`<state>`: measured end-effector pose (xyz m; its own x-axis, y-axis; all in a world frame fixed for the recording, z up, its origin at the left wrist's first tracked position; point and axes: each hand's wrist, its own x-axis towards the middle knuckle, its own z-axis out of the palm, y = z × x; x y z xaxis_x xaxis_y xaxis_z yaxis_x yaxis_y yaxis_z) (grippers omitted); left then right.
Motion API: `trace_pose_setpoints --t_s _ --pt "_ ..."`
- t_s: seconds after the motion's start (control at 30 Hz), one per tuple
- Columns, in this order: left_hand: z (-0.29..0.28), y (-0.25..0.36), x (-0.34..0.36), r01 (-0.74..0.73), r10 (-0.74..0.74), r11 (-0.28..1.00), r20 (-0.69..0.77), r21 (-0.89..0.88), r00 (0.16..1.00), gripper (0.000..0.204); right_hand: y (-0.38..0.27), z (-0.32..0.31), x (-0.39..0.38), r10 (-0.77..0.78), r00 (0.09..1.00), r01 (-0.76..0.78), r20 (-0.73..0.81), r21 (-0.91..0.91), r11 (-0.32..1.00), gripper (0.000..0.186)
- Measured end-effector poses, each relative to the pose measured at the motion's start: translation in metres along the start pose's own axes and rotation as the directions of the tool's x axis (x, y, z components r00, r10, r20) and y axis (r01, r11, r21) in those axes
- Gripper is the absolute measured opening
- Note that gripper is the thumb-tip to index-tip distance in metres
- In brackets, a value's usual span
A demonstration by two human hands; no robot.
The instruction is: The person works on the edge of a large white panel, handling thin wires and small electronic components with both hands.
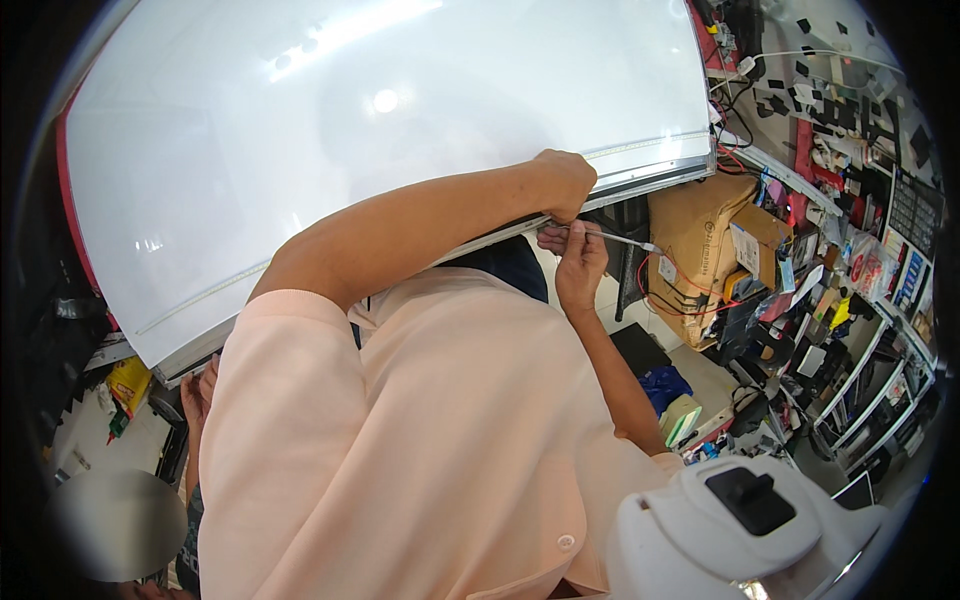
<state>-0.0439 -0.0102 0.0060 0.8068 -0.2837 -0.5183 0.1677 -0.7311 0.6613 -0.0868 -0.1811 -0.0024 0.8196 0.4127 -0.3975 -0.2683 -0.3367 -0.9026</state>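
A large glossy white panel (400, 130) with a metal edge lies in front of me. My left arm reaches across it, and my left hand (566, 185) is closed at the panel's near edge; what its fingers hold is hidden. Just below, my right hand (580, 262) pinches a thin grey rod-like strip (618, 238). This strip runs rightward from the fingers to a small white end piece (650, 247), near which red wires (690, 285) hang.
Another person's hand (200, 388) is by the panel's lower left corner. Right of my hands stands a cardboard box (690, 230), beside cluttered shelves (865, 375). A yellow packet (128, 383) lies at left. A white device (720, 540) fills the lower right.
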Motion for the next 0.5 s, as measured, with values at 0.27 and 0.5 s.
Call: trace_pose_setpoints --t_s 0.27,0.5 --pt "0.0 -0.005 0.004 0.013 -0.011 0.999 0.031 -0.046 0.999 0.027 -0.011 0.001 -0.006 -0.167 0.984 0.18 0.067 -0.436 0.882 0.02" --pt "-0.002 -0.004 0.002 0.016 -0.014 0.998 0.025 -0.062 1.0 0.026 -0.02 0.005 -0.003 -0.178 0.976 0.215 0.122 -0.493 0.843 0.02"
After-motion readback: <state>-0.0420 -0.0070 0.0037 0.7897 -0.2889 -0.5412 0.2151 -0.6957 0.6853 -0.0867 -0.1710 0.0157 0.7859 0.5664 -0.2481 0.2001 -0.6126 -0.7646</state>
